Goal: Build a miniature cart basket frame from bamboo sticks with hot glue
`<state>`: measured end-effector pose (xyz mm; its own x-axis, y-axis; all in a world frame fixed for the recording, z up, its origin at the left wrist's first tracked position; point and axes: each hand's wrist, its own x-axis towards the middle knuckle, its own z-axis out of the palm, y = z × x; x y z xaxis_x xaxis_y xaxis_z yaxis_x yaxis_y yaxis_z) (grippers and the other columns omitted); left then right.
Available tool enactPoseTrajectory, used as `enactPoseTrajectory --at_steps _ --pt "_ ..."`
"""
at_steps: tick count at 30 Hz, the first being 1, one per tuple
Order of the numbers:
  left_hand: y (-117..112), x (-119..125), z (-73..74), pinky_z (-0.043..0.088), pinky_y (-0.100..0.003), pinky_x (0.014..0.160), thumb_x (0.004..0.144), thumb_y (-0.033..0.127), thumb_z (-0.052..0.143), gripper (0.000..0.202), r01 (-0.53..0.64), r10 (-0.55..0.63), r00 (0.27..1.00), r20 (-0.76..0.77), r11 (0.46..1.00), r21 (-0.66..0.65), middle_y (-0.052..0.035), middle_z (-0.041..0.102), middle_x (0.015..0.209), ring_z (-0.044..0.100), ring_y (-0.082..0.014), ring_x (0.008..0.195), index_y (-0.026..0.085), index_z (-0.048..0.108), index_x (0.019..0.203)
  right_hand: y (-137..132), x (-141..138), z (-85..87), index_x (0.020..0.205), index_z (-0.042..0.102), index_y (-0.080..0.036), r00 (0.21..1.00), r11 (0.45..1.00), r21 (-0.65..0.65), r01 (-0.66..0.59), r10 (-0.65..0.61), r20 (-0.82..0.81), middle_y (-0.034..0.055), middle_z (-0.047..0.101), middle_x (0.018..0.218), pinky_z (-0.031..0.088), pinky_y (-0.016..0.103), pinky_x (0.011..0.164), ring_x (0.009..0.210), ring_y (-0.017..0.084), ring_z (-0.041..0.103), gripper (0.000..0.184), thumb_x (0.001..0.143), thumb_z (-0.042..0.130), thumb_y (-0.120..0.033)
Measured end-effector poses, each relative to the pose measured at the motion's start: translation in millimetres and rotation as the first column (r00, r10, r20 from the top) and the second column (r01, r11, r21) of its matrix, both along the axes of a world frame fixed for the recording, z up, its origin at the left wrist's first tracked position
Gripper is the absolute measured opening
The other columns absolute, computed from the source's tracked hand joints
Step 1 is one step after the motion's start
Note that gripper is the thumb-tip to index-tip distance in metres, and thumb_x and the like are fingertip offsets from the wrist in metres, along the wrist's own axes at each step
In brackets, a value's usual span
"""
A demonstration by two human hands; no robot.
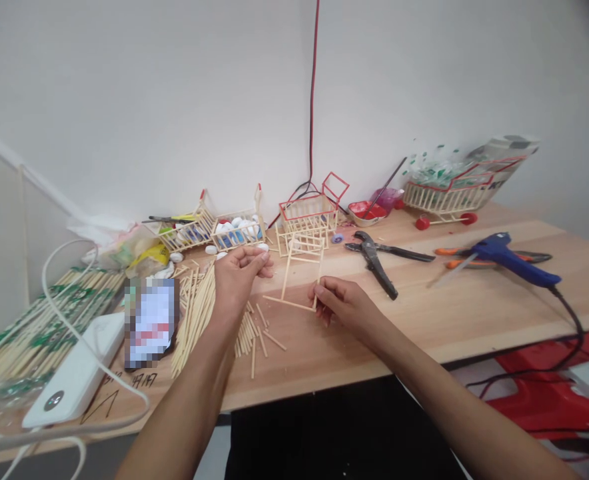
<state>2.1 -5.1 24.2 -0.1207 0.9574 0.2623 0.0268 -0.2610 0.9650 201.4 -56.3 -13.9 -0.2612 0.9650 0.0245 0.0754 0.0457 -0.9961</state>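
Observation:
Between thumb and fingers, my right hand [342,300] grips the lower right corner of a small frame of thin wooden sticks [289,303]. The frame stands tilted above the table, its crossbars at the top and a longer stick along the bottom. To the left of it, my left hand [239,270] is closed in a pinch; whatever lies between its fingertips is too small or hidden to name. Beneath and beside my left wrist lies a pile of bare wooden sticks [194,320], with several short pieces scattered to its right.
Behind my hands stand small stick-built carts [309,210], one trimmed in red. Further right are a red paint dish [367,213], black pliers [372,260], a blue glue gun [514,260] and a bottle-filled cart [439,200]. A phone [149,323], power bank [77,370] and wrapped sticks occupy the left.

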Motion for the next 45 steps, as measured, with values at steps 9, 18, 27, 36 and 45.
enactPoseTrajectory --at_steps 9,18,27,36,45 --pt "8.8 -5.0 -7.3 0.047 -0.02 0.061 0.07 0.026 0.073 0.019 -0.039 0.037 0.999 0.025 0.996 0.076 0.0002 0.066 0.068 0.059 -0.0092 0.061 0.015 0.071 0.085 -1.2 0.3 0.9 0.076 0.057 -0.017 1.0 1.0 -0.003 0.008 -0.008 0.007 -0.0021 0.055 0.06 0.042 0.021 0.049 0.05 0.008 0.051 0.03 0.089 0.05 -0.042" --pt "2.2 -2.8 -0.8 0.055 -0.029 0.075 0.066 0.024 0.077 0.029 -0.045 0.042 0.998 0.04 0.997 0.059 -0.0071 0.073 0.094 0.07 -0.0162 0.075 0.013 0.069 0.092 -0.1 -0.1 -0.3 0.076 0.058 -0.016 1.0 1.0 0.005 0.01 -0.01 0.004 -0.0026 0.056 0.06 0.042 0.02 0.048 0.049 0.008 0.051 0.029 0.09 0.05 -0.04" --pt "2.0 -2.6 -0.9 0.056 -0.03 0.072 0.065 0.026 0.078 0.031 -0.014 0.014 0.996 0.086 1.0 -0.005 -0.0056 0.073 0.081 0.07 -0.017 0.072 0.013 0.069 0.092 0.4 0.6 -2.5 0.076 0.058 -0.017 1.0 1.0 0.014 0.0 0.0 -0.002 -0.0024 0.056 0.061 0.042 0.021 0.048 0.05 0.008 0.052 0.028 0.09 0.05 -0.04" --pt "4.1 -4.0 -0.2 0.036 -0.018 0.048 0.073 0.036 0.071 0.024 -0.076 0.077 0.997 0.008 0.997 -0.011 0.0041 0.056 0.051 0.045 -0.006 0.044 0.013 0.07 0.08 -1.1 0.1 -0.8 0.075 0.058 -0.017 1.0 1.0 0.019 0.0 0.0 0.015 -0.0026 0.056 0.06 0.042 0.02 0.048 0.05 0.008 0.052 0.027 0.09 0.049 -0.037" --pt "5.7 -4.1 -5.2 0.034 -0.02 0.052 0.073 0.031 0.069 0.018 -0.114 0.125 0.977 -0.172 0.991 0.074 0.0043 0.053 0.052 0.046 -0.0086 0.051 0.015 0.07 0.081 -0.3 -1.5 0.0 0.075 0.057 -0.017 1.0 1.0 0.011 0.006 -0.007 0.024 -0.0025 0.055 0.06 0.041 0.02 0.048 0.049 0.008 0.051 0.027 0.09 0.049 -0.038"
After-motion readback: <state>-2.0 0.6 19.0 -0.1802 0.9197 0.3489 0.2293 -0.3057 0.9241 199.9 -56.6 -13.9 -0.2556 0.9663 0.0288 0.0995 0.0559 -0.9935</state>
